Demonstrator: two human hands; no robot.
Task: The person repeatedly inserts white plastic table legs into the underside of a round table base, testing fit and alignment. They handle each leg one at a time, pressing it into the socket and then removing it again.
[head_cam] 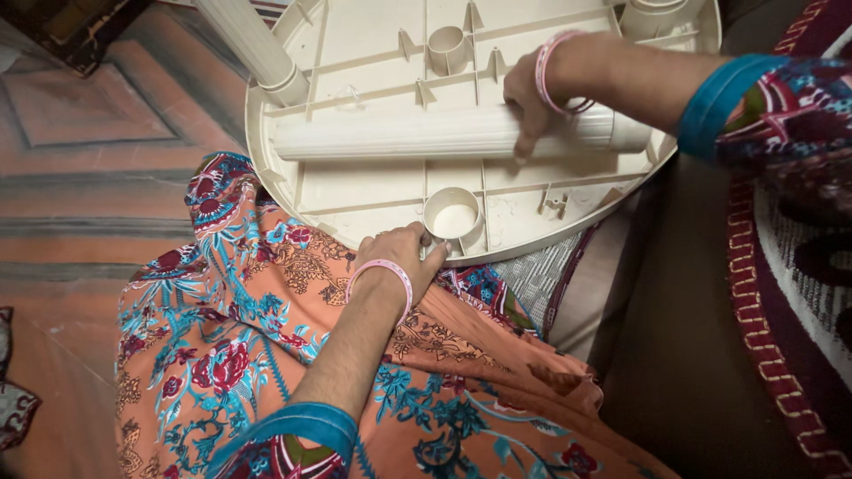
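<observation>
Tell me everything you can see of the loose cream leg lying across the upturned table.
The loose leg is a cream, fluted tube, plastic by its look. It lies on its side across the ribbed underside of the round upturned table, running left to right between the empty sockets. The right hand grips it near its right end, which is smooth and unfluted. The left hand does not touch it.

Floral sleeves, blue cuffs, pink bangles

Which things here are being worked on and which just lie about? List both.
In hand: upturned cream plastic table top; loose ribbed leg under right hand; empty socket by left hand; fitted leg.
Lying about: red patterned rug; tiled floor.
</observation>
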